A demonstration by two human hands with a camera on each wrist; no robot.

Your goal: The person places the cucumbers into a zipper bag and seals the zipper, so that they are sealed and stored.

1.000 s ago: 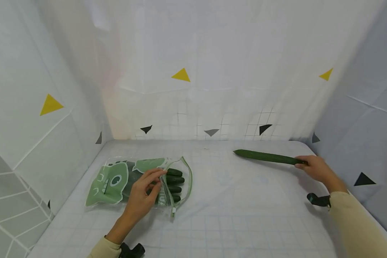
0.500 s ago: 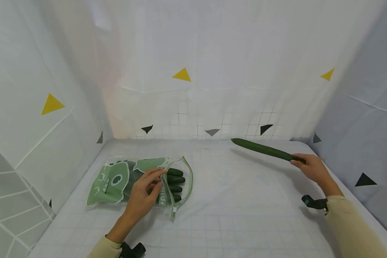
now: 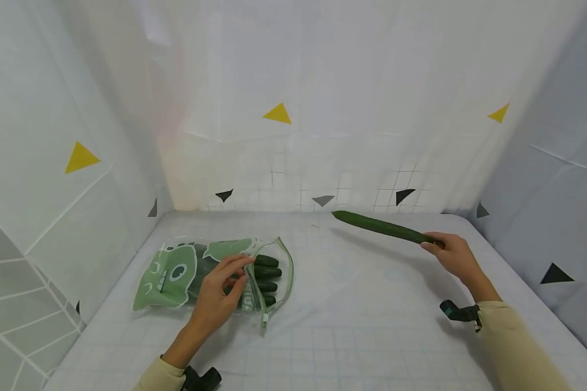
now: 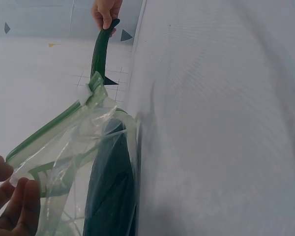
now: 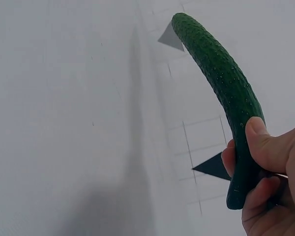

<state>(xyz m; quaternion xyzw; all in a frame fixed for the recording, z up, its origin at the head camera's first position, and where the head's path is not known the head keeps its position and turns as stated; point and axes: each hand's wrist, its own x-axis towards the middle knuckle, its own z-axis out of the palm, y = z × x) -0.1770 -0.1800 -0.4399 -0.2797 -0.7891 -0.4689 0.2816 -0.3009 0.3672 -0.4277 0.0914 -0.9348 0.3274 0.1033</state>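
Note:
A long green cucumber (image 3: 379, 225) is held above the table by its right end; my right hand (image 3: 452, 255) grips it between thumb and fingers, as the right wrist view (image 5: 221, 83) also shows. On the left lies a clear zip bag (image 3: 168, 277) with a green cartoon print, its mouth facing right. Several cucumbers (image 3: 268, 273) lie inside, tips showing near the opening. My left hand (image 3: 217, 296) pinches the upper film at the bag's mouth. In the left wrist view the fingers (image 4: 27, 206) hold the bag edge beside its green zip strip (image 4: 44, 130).
A white table (image 3: 352, 336) with a faint grid carries the bag. White sheets with yellow and black triangles form a back wall (image 3: 352, 70) and side walls. A small zip slider (image 3: 264, 319) sits at the bag's near corner.
My right hand has lifted the cucumber off the table and carried it left toward the bag. The left hand and the bag stay in place.

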